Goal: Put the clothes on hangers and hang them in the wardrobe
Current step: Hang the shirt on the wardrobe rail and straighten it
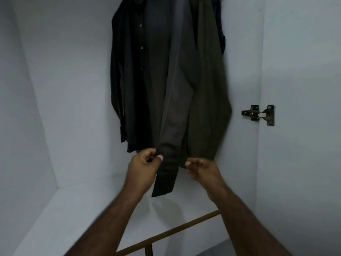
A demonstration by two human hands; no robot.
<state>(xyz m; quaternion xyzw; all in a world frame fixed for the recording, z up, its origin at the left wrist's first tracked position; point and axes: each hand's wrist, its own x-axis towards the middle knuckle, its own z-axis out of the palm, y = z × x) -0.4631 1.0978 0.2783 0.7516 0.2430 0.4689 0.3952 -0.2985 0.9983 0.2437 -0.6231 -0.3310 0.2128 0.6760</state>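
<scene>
Shirts hang close together inside a white wardrobe (60, 93), seen from a head-worn camera looking forward and slightly down. A black button-up shirt (136, 74) hangs at the left of the group, its row of small buttons facing the camera; just beside it to the right hangs a dark olive shirt (208, 93), and a sliver of a darker garment (220, 24) shows behind that at the top right. The hangers and the rail lie above the frame and cannot be seen. A grey sleeve (175, 100) falls diagonally across the front of the olive shirt, ending in a darker cuff (167, 174) that dangles below the shirt hems. The person's left hand (145, 167) is closed on the left edge of the sleeve just above the cuff, thumb pressed against the fabric. The right hand (201, 169), slightly blurred, has its fingers curled narrowly at the olive shirt's bottom hem, touching it; whether it actually grips the cloth cannot be told. Both bare forearms reach up from the bottom of the frame. A metal door hinge (259, 114) is fixed to the right-hand panel, and a brown wooden rail (177, 230) crosses the wardrobe's lower front edge.
</scene>
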